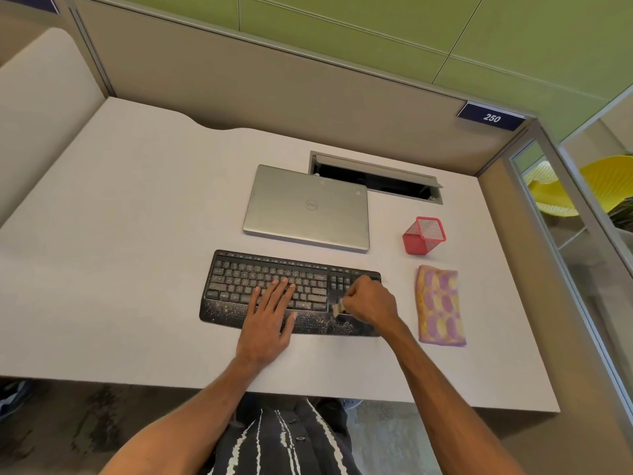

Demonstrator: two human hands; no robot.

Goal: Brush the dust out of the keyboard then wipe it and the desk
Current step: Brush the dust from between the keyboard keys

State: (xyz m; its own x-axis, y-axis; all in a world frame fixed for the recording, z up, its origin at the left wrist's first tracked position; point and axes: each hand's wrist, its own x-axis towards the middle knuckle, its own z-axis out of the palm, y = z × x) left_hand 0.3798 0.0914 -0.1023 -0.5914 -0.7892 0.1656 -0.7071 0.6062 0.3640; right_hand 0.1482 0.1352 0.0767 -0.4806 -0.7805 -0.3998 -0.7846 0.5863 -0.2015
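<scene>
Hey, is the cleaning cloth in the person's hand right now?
No, the cloth lies flat on the desk right of the keyboard, while the right hand holds a small brush.

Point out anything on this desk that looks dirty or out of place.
Pale grit speckles the black keyboard, thickest on its palm rest. The right hand holds a brush to it; the left hand lies flat on the keys.

White numerals "250" are read on the dark blue rectangular plate [490,117] at the grey partition [274,80] top. A round "Dell" logo is noted on the closed silver laptop [291,217]. Legends on the black keyboard [239,279]: too small to read.
</scene>
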